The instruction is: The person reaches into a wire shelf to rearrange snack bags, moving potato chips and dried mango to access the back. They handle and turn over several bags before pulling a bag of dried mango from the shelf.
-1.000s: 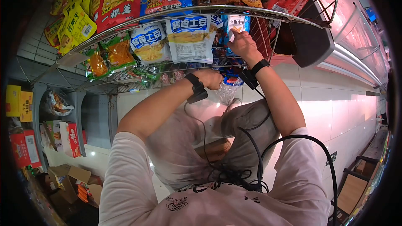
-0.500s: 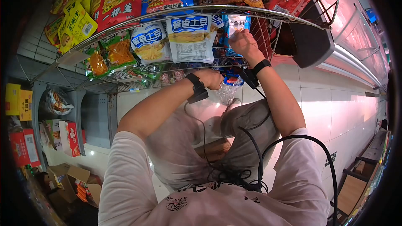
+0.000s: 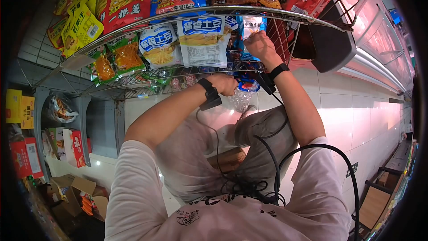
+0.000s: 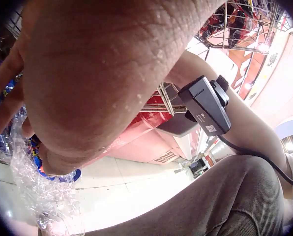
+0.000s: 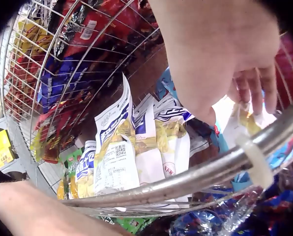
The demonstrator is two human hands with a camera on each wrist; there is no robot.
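Note:
My right hand [image 3: 261, 47] pinches a blue-and-white snack bag [image 3: 250, 26] standing in the lower wire basket. In the right wrist view its fingers [image 5: 254, 83] bend down over the bag's pale front, with the thumb to the left. Lower down, my left hand [image 3: 224, 84] is curled beneath the basket's front edge. Its fingers grip a clear crinkled plastic bag [image 4: 31, 182], which hangs below the hand and has blue by its top. Left of the right hand stand white-and-blue potato snack bags [image 3: 203, 40].
A metal basket rim [image 5: 205, 177] curves in front of the bags. Red, blue and yellow snack packs [image 3: 129, 4] fill the tier above. A black cable [image 3: 352, 174] loops over the lap. Freezer cases [image 3: 379, 49] line the right side, grey shelving [image 3: 42, 120] the left.
My right hand has drawn slightly down and right on the blue-and-white bag, and more of its printed front shows. The left hand stays in place.

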